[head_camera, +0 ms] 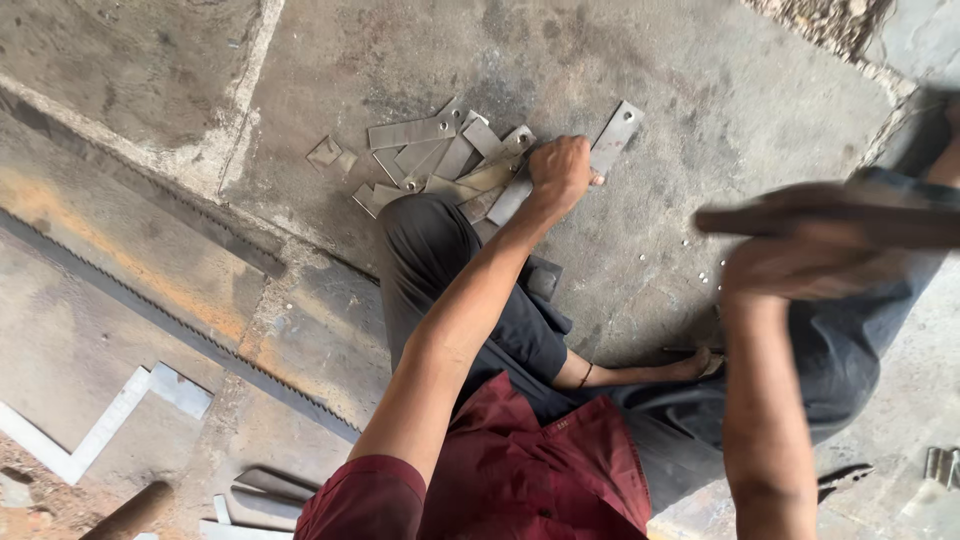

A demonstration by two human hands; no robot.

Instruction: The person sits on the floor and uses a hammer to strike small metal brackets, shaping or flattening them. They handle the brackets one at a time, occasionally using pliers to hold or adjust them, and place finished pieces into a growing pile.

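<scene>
My left hand (560,172) is closed on a flat grey metal strip (612,138) that lies on the concrete floor, its far end pointing up and right. Right beside it sits a pile of several similar metal strips (440,160). My right hand (800,268) is raised and blurred, gripping a dark tool handle (850,222) that runs across to the right; the tool's head is out of view. I sit on the floor in dark trousers and a red shirt, one knee bent toward the pile.
A long toothed steel bar (150,310) runs diagonally across the floor at left. A pale angle piece (100,425) lies at lower left. Small metal offcuts (330,153) lie near the pile. Rubble (830,20) lies at the top right.
</scene>
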